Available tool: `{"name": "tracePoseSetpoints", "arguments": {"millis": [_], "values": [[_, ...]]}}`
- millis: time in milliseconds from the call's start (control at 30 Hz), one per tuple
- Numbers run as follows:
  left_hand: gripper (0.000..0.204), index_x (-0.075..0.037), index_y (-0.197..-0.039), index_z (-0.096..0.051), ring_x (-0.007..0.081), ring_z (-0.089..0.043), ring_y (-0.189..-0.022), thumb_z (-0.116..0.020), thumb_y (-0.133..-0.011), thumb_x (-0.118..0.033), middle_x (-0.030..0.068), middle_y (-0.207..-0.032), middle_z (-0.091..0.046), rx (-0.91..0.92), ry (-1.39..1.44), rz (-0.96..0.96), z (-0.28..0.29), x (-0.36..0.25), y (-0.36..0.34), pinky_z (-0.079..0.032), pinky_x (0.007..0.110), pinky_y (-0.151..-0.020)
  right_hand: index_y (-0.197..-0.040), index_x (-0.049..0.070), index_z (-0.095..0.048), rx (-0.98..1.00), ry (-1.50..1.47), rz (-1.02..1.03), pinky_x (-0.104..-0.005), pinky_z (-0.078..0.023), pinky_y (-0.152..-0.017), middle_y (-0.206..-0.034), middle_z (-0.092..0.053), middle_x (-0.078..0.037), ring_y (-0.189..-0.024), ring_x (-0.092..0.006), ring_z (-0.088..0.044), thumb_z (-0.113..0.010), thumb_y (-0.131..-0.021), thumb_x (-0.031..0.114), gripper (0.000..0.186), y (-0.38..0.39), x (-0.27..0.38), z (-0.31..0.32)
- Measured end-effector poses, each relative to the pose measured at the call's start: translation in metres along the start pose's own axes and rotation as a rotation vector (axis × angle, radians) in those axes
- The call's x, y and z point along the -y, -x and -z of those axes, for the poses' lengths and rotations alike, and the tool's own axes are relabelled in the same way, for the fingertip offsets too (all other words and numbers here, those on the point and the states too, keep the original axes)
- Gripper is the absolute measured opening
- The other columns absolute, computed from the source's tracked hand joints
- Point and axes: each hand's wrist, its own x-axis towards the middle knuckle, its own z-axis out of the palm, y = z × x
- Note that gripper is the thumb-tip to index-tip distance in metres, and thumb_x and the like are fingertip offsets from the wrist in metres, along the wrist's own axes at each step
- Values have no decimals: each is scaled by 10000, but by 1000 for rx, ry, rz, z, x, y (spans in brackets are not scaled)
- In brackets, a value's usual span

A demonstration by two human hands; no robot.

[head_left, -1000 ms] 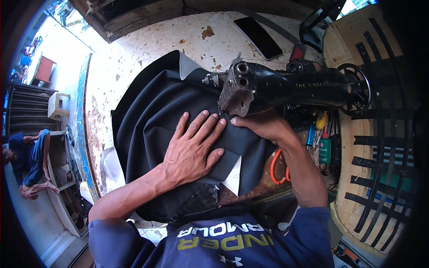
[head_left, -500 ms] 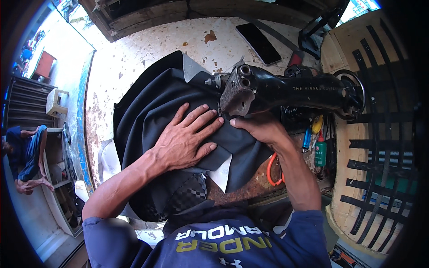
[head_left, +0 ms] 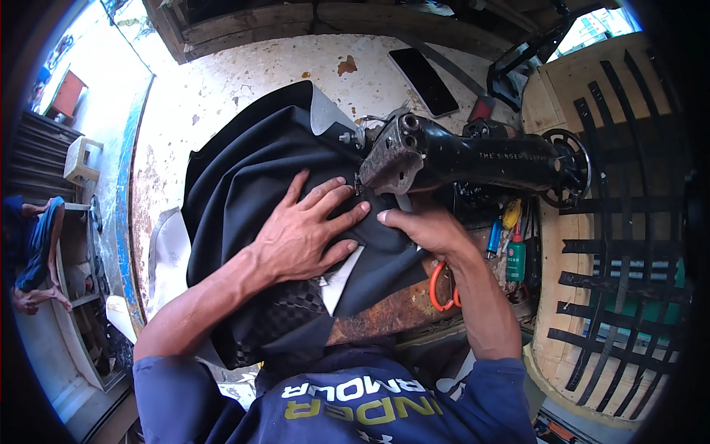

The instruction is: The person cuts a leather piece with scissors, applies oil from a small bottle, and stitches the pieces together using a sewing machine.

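Observation:
Black fabric (head_left: 244, 174) with a pale underside lies in folds across the table, its near part under the head of a black sewing machine (head_left: 488, 159). My left hand (head_left: 307, 226) rests flat on the fabric with fingers spread, just left of the needle area. Close to the needle, my right hand (head_left: 425, 226) has its thumb on top of the fabric's edge. The other fingers of that hand are mostly hidden, and it appears to pinch the cloth. A checkered dark piece (head_left: 292, 307) hangs at the near side, beside a white corner of the underside (head_left: 340, 285).
Orange-handled scissors (head_left: 442, 292) lie by my right forearm. Beyond them are a green bottle (head_left: 515, 259) and a blue lighter-like item (head_left: 494, 237). A phone (head_left: 424, 81) rests at the back. Right stands a strap-woven wooden frame (head_left: 569, 288); far left, another person (head_left: 37, 251) sits.
The whole view has shifted slightly. The fabric's near right part has moved and folded differently, its white corner now further left. Both hands stay beside the needle area.

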Motion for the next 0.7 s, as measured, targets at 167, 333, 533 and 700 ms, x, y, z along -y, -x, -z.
{"name": "tracePoseSetpoints", "arguments": {"millis": [167,333,533,700], "values": [[577,-262,-1570,-559,336,-440,-1510,-629,-1034,-465,162,-1504,-524,52,8,-85,6,22,-11,-238,698,-1256,-1453,-30,-580,-56,-17,-20,-356,-487,-1089,-1379,-646,-137,-1239,-212,-617,-763,-902,168,613,-3,-14,-7],[549,-301,-1574,-554,326,-420,-1525,-600,-1056,-476,150,-1529,-501,88,9,-122,10,34,-14,-238,692,-1261,-1412,-45,-604,-82,-123,-55,-356,-498,-1063,-1358,-650,-133,-1206,-206,-621,-765,-908,161,568,-3,-7,-11],[540,-306,-1554,-579,311,-437,-1515,-618,-1044,-479,136,-1531,-503,85,43,-193,11,45,-18,-246,685,-1263,-1517,3,-524,-2,-53,-45,-394,-398,-1193,-1521,-577,-209,-1420,-311,-535,-721,-908,298,706,1,-5,-8],[539,-180,-1486,-635,332,-465,-1485,-650,-1003,-419,175,-1476,-543,165,-6,-54,30,20,-30,-250,667,-1270,-1475,14,-562,-12,-13,-44,-403,-414,-1171,-1488,-603,-189,-1388,-299,-553,-716,-916,299,645,0,1,-7]]}}
